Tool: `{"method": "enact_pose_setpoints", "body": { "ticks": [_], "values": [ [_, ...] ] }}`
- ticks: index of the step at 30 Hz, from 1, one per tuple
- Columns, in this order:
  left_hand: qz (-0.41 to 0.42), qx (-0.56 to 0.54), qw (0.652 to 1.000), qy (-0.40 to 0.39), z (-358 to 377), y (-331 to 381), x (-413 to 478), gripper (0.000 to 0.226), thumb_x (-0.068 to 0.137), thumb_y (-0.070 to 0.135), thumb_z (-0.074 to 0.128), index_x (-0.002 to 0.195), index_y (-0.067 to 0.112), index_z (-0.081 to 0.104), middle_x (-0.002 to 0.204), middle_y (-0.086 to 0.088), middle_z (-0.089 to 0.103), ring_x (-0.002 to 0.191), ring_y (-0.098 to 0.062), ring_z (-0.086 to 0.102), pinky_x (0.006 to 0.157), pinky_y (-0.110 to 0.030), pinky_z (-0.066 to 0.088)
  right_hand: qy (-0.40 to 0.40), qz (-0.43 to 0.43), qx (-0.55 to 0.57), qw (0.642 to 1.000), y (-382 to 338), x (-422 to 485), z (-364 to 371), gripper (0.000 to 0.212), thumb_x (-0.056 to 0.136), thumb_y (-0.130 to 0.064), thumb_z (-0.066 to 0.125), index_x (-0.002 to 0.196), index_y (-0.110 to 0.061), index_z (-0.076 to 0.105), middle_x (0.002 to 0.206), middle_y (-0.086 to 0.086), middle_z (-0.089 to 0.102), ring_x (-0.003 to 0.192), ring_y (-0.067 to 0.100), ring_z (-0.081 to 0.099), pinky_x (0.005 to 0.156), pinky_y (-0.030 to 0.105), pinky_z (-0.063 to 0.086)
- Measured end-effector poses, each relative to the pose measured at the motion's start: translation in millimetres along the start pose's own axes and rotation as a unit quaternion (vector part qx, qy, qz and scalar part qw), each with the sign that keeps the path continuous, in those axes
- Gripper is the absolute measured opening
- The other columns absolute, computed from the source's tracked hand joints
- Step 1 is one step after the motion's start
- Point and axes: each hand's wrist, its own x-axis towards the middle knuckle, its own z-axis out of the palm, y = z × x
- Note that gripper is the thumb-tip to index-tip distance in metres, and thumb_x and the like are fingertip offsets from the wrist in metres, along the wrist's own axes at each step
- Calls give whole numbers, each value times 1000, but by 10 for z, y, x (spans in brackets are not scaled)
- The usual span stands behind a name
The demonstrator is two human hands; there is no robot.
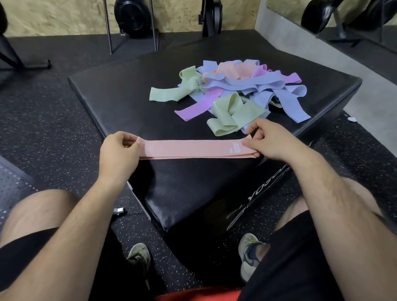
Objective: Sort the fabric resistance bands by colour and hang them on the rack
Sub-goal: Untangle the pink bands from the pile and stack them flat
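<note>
The pink band [196,148] lies stretched flat at the near edge of the black box [128,98], its left end pinched by the left hand [119,153] and its right end by the right hand [268,140]. Farther right, the mixed pile [233,90] looks unsorted. No rack is visible, so I judge the work has barely begun.

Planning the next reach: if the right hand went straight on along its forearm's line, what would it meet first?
Probably the near green band at the front of the pile, just beyond the right hand, which pinches the end of the pink band. Depth is unclear; it might pass above it.
</note>
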Motion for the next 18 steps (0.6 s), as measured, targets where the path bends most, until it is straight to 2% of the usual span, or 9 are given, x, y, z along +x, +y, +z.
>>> {"method": "enact_pose_setpoints", "body": {
  "ticks": [3, 6, 8, 10, 13, 15, 18],
  "values": [
    [26, 15, 1000, 7, 29, -20, -7, 10, 93, 19, 68, 90, 11, 73, 81, -1, 69, 70, -10, 60, 62, -19, 42, 1, -3, -15, 1000, -4, -21, 6, 17, 92, -27, 71, 101, -27, 57, 70, 1, 68, 45, 0, 59, 58, 29, 46],
    [41, 13, 999, 13, 32, -37, -18, 5, 93, 17, 66, 94, 14, 69, 88, -2, 68, 81, -18, 63, 72, -27, 44, -2, -6, -8, 1000, 21, -23, 8, 15, 92, -25, 71, 100, -27, 58, 71, 2, 69, 47, 1, 60, 59, 28, 45],
    [33, 8, 999, 7, 24, -62, -20, 10, 94, 18, 64, 103, 16, 64, 93, -1, 64, 84, -19, 62, 76, -32, 47, 0, -7, -13, 1000, 36, -27, 9, 15, 92, -25, 70, 99, -29, 58, 69, 2, 70, 47, 1, 59, 60, 28, 44],
    [45, 16, 999, 0, 27, -84, -22, 12, 92, 12, 60, 102, 19, 61, 91, -2, 60, 86, -22, 59, 80, -37, 50, 7, -11, -16, 1000, 41, -36, 6, 17, 92, -24, 70, 101, -30, 57, 70, 1, 70, 48, 1, 58, 60, 28, 42],
    [71, 55, 996, -4, 37, -69, -75, 12, 92, 7, 60, 94, 18, 64, 103, -3, 51, 95, -21, 55, 90, -30, 46, 12, -23, -49, 998, 22, -63, 8, 13, 91, -25, 70, 95, -32, 59, 73, -2, 66, 57, 5, 57, 60, 27, 40],
    [81, 77, 994, -9, 44, -52, -87, 8, 93, 9, 63, 92, 16, 66, 104, -5, 51, 97, -21, 55, 90, -24, 39, 8, -25, -82, 996, 10, -71, 11, 7, 91, -26, 70, 89, -30, 65, 75, -4, 59, 62, 9, 53, 59, 25, 38],
    [77, 100, 992, -29, 32, -34, -39, 6, 93, 13, 64, 91, 16, 67, 101, -3, 52, 100, -25, 56, 90, -26, 39, 14, -32, -95, 995, -9, -59, 0, 8, 91, -29, 69, 84, -32, 68, 76, -5, 56, 65, 9, 52, 59, 24, 37]
  ]
}}
